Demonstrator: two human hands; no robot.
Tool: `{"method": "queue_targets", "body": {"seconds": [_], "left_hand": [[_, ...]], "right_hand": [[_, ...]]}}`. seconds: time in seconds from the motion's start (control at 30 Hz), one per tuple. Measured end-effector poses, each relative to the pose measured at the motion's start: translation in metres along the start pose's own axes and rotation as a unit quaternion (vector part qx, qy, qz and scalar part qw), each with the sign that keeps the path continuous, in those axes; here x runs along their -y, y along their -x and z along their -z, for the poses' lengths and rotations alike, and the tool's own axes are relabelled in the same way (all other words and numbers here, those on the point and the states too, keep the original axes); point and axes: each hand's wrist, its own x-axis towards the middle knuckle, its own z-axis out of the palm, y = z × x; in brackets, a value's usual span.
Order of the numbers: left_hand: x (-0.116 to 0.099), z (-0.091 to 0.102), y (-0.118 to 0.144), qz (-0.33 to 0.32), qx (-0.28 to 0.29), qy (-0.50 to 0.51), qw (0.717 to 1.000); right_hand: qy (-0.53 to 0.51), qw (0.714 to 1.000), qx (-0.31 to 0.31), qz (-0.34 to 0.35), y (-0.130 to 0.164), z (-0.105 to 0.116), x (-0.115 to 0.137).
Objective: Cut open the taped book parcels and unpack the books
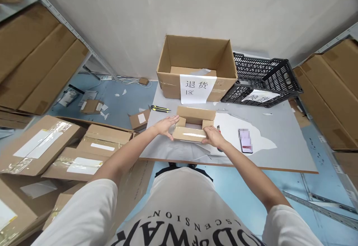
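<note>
A small open cardboard box [192, 124] sits on the grey table [279, 141] right in front of me, its flaps folded outward and a strip of tape on its near flap. My left hand [165, 125] presses flat against the box's left side, fingers spread over the left flap. My right hand [213, 136] grips the box's near right corner. Something pale lies inside the box; I cannot tell what it is.
Behind it stands a large open carton [195, 52] with a paper label, and a black plastic crate [263, 78] to its right. A yellow-black utility knife [160, 108], a phone [245, 140] and white paper lie on the table. Sealed parcels [69, 145] pile at left; shelving on both sides.
</note>
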Motion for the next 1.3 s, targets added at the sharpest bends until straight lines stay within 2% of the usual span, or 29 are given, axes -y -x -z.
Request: {"method": "queue_targets", "body": {"seconds": [0.13, 0.23, 0.33, 0.47, 0.57, 0.63, 0.73, 0.87, 0.97, 1.07, 1.1, 1.17, 1.3], "left_hand": [[-0.002, -0.003, 0.001, -0.003, 0.007, -0.016, 1.0], [0.0, -0.006, 0.002, 0.013, -0.005, -0.026, 1.0], [0.0, -0.009, 0.003, 0.023, -0.021, -0.03, 0.999], [-0.001, -0.011, 0.003, 0.02, -0.013, -0.021, 0.999], [-0.002, -0.01, 0.002, 0.022, -0.006, -0.018, 1.0], [-0.004, -0.008, 0.003, 0.025, -0.002, -0.021, 0.999], [-0.008, 0.0, 0.009, 0.028, 0.003, -0.033, 0.999], [-0.03, 0.017, 0.013, 0.041, -0.016, -0.051, 0.998], [-0.06, 0.026, -0.006, 0.018, -0.03, -0.052, 0.998], [-0.087, 0.025, -0.044, 0.005, 0.036, -0.103, 0.994], [-0.093, 0.023, -0.056, 0.01, 0.049, -0.113, 0.992], [-0.1, 0.019, -0.073, 0.029, 0.071, -0.133, 0.988], [-0.102, 0.012, -0.08, 0.048, 0.086, -0.163, 0.982]], "right_hand": [[0.033, 0.998, -0.048, -0.014, 0.013, -0.002, 0.012], [0.08, 0.995, -0.054, -0.025, 0.029, -0.01, 0.019], [0.096, 0.993, -0.063, -0.007, 0.052, -0.027, 0.022], [0.099, 0.991, -0.084, 0.046, 0.079, -0.062, 0.021], [0.104, 0.991, -0.073, 0.045, 0.085, -0.082, 0.021], [0.101, 0.992, -0.069, 0.043, 0.085, -0.087, 0.022], [0.079, 0.993, -0.08, 0.036, 0.085, -0.078, 0.025], [0.008, 0.996, -0.089, -0.022, 0.071, -0.037, 0.028], [0.013, 0.997, -0.047, -0.065, 0.033, 0.004, 0.027], [0.108, 0.992, 0.057, -0.03, -0.017, 0.03, 0.03], [0.146, 0.984, 0.102, 0.002, -0.031, 0.033, 0.032], [0.18, 0.973, 0.142, 0.022, -0.054, 0.032, 0.038], [0.223, 0.957, 0.183, 0.016, -0.068, 0.022, 0.046]]}}
